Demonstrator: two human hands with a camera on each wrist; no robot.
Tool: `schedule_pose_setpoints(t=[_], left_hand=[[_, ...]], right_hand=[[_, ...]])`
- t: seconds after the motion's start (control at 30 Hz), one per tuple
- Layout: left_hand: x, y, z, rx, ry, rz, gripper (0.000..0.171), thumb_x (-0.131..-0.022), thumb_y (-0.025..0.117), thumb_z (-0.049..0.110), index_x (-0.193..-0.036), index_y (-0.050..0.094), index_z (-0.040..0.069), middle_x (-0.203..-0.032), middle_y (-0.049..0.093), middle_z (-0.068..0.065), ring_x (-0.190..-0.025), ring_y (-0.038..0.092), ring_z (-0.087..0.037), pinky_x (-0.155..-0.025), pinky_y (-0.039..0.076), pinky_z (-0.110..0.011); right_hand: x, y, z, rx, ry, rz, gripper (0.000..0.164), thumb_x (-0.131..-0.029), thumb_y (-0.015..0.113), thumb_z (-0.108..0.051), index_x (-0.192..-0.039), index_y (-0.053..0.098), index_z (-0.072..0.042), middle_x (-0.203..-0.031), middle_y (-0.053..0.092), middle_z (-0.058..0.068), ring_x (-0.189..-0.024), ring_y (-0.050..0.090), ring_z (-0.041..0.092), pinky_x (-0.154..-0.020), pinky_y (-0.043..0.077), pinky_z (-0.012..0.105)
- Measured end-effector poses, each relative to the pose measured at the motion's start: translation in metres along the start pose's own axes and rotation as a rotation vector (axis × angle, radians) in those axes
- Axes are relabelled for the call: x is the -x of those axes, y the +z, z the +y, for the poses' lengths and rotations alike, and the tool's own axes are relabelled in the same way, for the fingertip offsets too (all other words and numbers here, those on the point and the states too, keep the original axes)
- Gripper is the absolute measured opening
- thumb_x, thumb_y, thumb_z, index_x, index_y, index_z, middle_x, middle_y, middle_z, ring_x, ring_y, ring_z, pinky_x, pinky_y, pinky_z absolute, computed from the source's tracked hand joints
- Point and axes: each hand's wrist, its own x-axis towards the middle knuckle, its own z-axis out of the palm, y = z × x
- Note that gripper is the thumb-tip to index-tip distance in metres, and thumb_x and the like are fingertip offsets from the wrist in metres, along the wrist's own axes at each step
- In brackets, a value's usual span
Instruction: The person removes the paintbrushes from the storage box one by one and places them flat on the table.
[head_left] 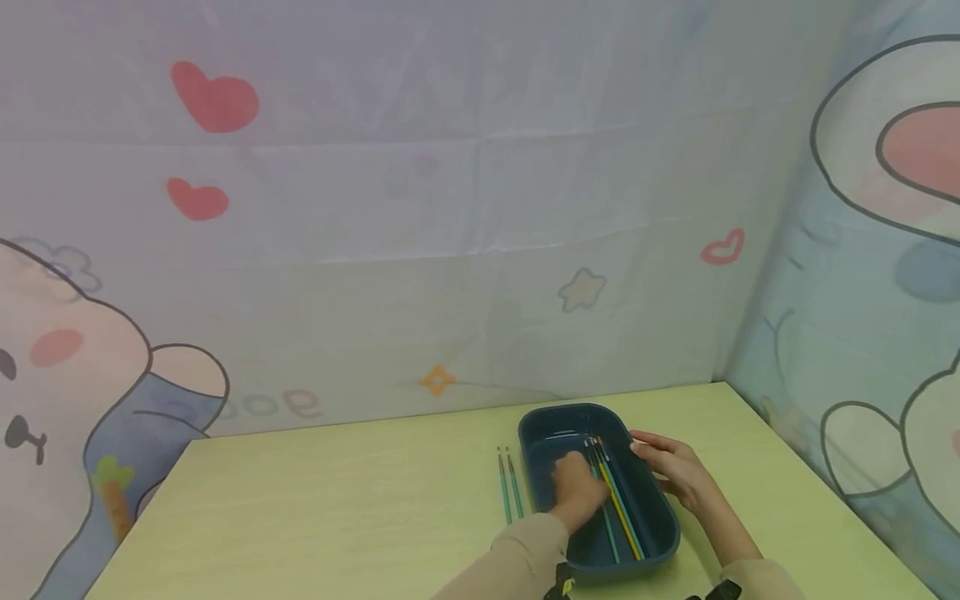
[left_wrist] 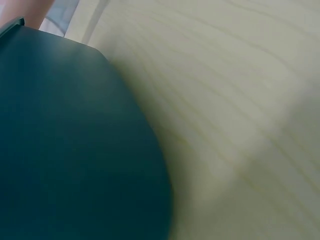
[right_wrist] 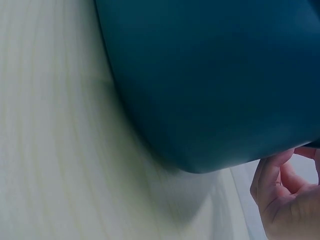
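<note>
A dark blue tray [head_left: 656,546] sits on the table, holding several slim paintbrushes, among them a yellow-handled paintbrush [head_left: 621,512] and teal ones. My left hand [head_left: 577,487] reaches down into it beside these brushes, fingers bent. Its fingertips are hidden, so I cannot tell whether it pinches a brush. At the tray's right side, my right hand [head_left: 678,471] grips the rim with thumb and fingers. In the right wrist view, that hand [right_wrist: 292,195] is at the edge of the tray [right_wrist: 210,85]. The tray's outer wall [left_wrist: 80,135] fills much of the left wrist view.
Two teal paintbrushes [head_left: 502,483] lie side by side on the pale wooden table [head_left: 337,492], just left of the tray. A cartoon-printed cloth [head_left: 465,208] hangs behind the table, and another printed cloth [head_left: 847,317] rises along the right side.
</note>
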Motion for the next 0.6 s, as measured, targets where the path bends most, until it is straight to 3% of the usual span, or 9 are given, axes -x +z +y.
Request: schedule_pose_setpoints(t=[0.13, 0.33, 0.43, 0.6], left_hand=[[0.0018, -0.0017, 0.0016, -0.001, 0.003, -0.004, 0.040, -0.059, 0.071, -0.005, -0.052, 0.037, 0.014, -0.049, 0.030, 0.006, -0.046, 0.033, -0.014, -0.038, 0.028, -0.024], [0.0025, -0.0041, 0.0025, 0.036, 0.008, -0.010, 0.052, -0.059, 0.072, -0.004, -0.046, 0.027, 0.018, -0.041, 0.018, 0.012, -0.038, 0.020, -0.009, -0.035, 0.013, -0.021], [0.0022, -0.0043, 0.0009, 0.051, -0.009, -0.015, 0.046, -0.059, 0.074, -0.003, -0.042, 0.035, 0.016, -0.036, 0.027, 0.010, -0.033, 0.022, -0.008, -0.033, 0.013, -0.020], [0.0016, -0.0049, -0.0014, 0.066, -0.025, -0.019, 0.024, -0.058, 0.078, -0.002, -0.046, 0.060, 0.007, -0.038, 0.054, -0.001, -0.029, 0.044, -0.007, -0.031, 0.028, -0.017]], right_hand=[[0.0001, -0.0005, -0.0008, 0.004, 0.003, -0.003, 0.058, -0.093, 0.062, -0.029, -0.140, 0.046, 0.000, -0.119, 0.067, 0.009, -0.097, 0.066, 0.012, -0.075, 0.057, 0.030], [-0.0014, -0.0008, -0.0020, 0.002, 0.017, -0.010, 0.059, -0.093, 0.062, -0.030, -0.140, 0.045, 0.001, -0.124, 0.065, 0.015, -0.099, 0.067, 0.016, -0.075, 0.058, 0.032], [-0.0014, -0.0017, -0.0028, 0.017, 0.026, -0.017, 0.059, -0.093, 0.062, -0.032, -0.139, 0.046, 0.001, -0.126, 0.063, 0.017, -0.105, 0.066, 0.021, -0.077, 0.058, 0.032], [0.0006, -0.0043, -0.0057, 0.060, 0.031, -0.039, 0.059, -0.093, 0.060, -0.034, -0.138, 0.047, 0.001, -0.129, 0.061, 0.019, -0.115, 0.061, 0.031, -0.080, 0.058, 0.033]])
